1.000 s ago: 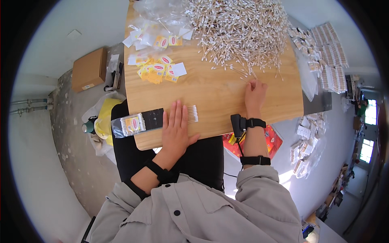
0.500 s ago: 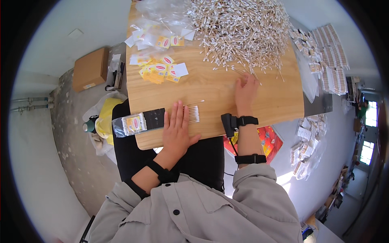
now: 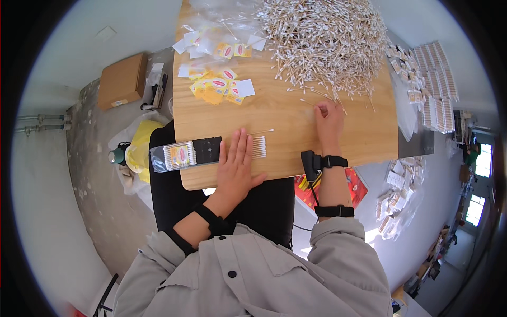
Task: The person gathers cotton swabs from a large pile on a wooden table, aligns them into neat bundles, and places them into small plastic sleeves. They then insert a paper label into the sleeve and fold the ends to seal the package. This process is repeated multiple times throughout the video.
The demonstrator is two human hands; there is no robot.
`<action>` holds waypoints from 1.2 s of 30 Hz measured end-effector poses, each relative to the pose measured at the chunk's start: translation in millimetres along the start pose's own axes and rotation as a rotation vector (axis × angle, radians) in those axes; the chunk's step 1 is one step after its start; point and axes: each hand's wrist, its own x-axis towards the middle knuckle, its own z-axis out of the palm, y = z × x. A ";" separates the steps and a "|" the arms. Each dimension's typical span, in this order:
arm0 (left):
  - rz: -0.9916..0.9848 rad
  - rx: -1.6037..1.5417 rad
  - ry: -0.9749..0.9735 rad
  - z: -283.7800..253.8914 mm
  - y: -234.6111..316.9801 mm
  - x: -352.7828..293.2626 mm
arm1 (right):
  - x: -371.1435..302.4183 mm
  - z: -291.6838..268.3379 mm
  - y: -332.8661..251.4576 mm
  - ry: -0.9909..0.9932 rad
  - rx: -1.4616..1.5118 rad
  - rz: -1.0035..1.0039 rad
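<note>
My left hand [image 3: 236, 168] lies flat over a row of cotton swabs [image 3: 259, 147], fingers stretched out; the white tips stick out on its right side. A single cotton swab [image 3: 264, 131] rests just beyond these fingers. Left of the hand is a black strip [image 3: 206, 150], with a clear bag [image 3: 157, 159] holding swabs and a yellow label [image 3: 180, 155] at its left end. My right hand [image 3: 330, 122] is closed in a pinch on one cotton swab [image 3: 307, 102], which points to the left. It is at the near edge of a big heap of loose cotton swabs [image 3: 327, 45].
Yellow and white cards [image 3: 214, 90] lie at the table's [image 3: 285, 119] left, with clear plastic bags [image 3: 211, 21] behind them. Bundled packs of swabs [image 3: 435, 79] are stacked beyond the right edge. A cardboard box [image 3: 122, 81] sits on the floor at left.
My right hand has closed on a swab near the heap and drawn it slightly toward me. My left hand stays flat on the row. The whole view has shifted a little.
</note>
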 end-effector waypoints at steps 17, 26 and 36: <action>-0.013 -0.003 0.014 -0.8 2.8 0.9 | -80.8 38.3 -85.5 -0.187 0.980 0.187; -0.028 0.028 0.038 7.4 -2.1 -2.6 | -112.7 56.4 -126.1 -0.120 1.279 0.345; -0.065 0.141 0.050 -3.0 -25.6 -14.4 | -127.9 91.3 -136.0 -0.135 1.226 0.214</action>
